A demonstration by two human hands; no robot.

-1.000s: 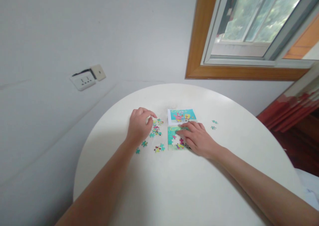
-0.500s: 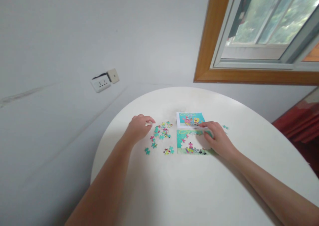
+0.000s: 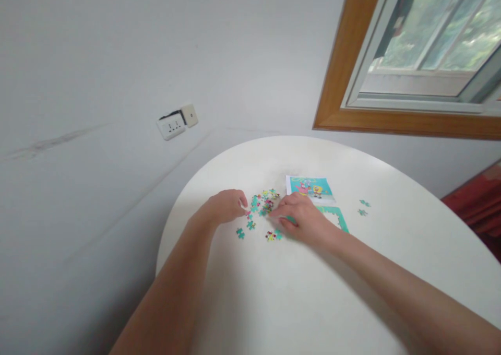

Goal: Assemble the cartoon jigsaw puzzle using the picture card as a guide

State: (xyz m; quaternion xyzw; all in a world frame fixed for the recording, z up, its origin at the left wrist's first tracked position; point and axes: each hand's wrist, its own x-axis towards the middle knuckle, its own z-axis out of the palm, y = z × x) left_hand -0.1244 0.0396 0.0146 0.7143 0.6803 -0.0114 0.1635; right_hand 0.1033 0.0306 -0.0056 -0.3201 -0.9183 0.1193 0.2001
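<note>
A loose pile of small jigsaw puzzle pieces (image 3: 255, 203), mostly teal with some pink and yellow, lies on the white table. My left hand (image 3: 227, 206) is at the pile's left edge, its fingers curled with a small gap between thumb and forefinger, close to a pink piece (image 3: 248, 214). My right hand (image 3: 299, 216) reaches across the partly assembled puzzle (image 3: 341, 219) and hides most of it. Its fingertips touch the pile's right side, with the thumb apart from the fingers. Behind it lies the reference picture (image 3: 311, 187) of cartoon figures.
Two teal pieces (image 3: 363, 212) lie apart on the right of the round white table (image 3: 313, 292). Nearer to me are a few loose pieces (image 3: 271, 236). Beyond the table stand a wall with a socket (image 3: 172, 126) and a wood-framed window (image 3: 352, 119).
My right hand has moved left from the assembled puzzle to the pile of pieces. My left hand has come slightly lower, beside the pile's edge. The view has shifted a little left.
</note>
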